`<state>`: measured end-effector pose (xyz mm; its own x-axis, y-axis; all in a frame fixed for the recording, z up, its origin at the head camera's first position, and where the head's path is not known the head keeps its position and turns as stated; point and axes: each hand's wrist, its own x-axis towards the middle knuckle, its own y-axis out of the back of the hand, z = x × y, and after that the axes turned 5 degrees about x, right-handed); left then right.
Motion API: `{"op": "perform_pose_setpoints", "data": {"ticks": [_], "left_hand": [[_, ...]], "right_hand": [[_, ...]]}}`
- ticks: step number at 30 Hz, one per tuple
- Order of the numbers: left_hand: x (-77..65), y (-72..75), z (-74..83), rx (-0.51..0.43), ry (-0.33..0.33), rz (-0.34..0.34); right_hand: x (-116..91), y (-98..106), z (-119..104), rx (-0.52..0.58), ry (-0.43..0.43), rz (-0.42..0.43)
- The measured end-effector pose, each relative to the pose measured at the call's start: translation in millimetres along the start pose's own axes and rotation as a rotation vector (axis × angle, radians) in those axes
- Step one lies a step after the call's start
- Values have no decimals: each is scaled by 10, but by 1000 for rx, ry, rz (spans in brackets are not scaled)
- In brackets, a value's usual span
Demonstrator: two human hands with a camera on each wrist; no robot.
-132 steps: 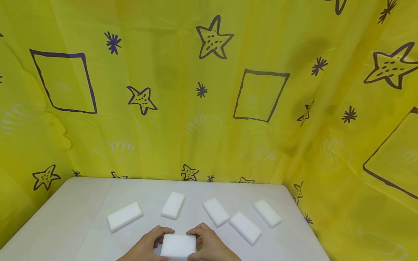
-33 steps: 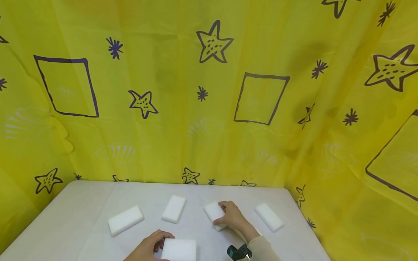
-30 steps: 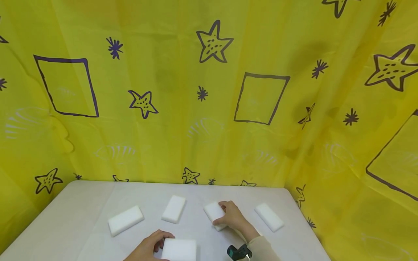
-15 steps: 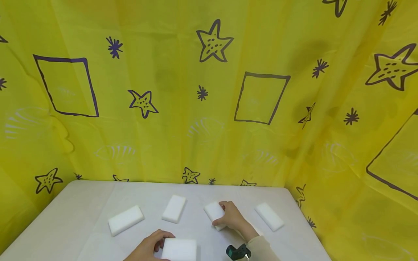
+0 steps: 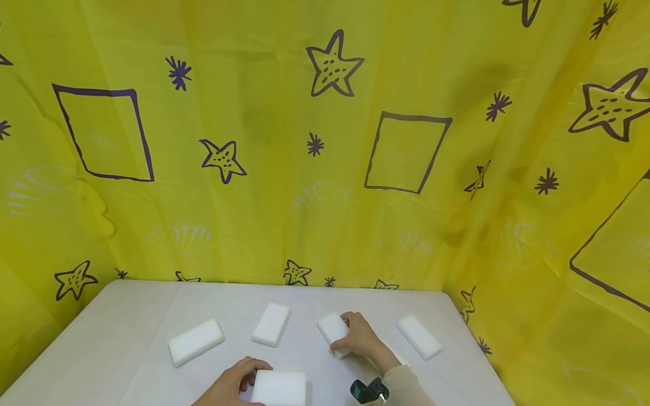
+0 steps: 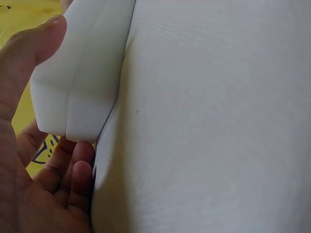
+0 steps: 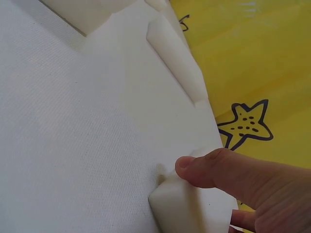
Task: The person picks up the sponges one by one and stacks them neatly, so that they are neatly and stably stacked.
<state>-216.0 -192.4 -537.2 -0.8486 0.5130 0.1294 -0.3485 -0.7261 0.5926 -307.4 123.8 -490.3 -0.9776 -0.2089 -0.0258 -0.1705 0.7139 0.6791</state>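
By the seam in the left wrist view, the stack point(image 5: 280, 389) seems to be 2 white sponges high; 4 others are still off it, on the table point(image 5: 127, 338). From the stack, a left sponge point(image 5: 196, 343) lies at 10 o'clock, a middle sponge point(image 5: 271, 324) at 12, an outer sponge point(image 5: 419, 337) at 2, all untouched. The left hand point(image 5: 229, 385) grips the stack's 9 o'clock end, fingers curled. Between 1 and 2 o'clock, the right hand point(image 5: 363, 339) pinches a near sponge point(image 5: 331, 329) between thumb and fingers.
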Motion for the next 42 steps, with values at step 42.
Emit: {"op": "perform_pose_setpoints", "data": {"ticks": [42], "left_hand": [[15, -2, -52, -5, -43, 1]], "right_hand": [[14, 15, -39, -7, 50, -18]]}}
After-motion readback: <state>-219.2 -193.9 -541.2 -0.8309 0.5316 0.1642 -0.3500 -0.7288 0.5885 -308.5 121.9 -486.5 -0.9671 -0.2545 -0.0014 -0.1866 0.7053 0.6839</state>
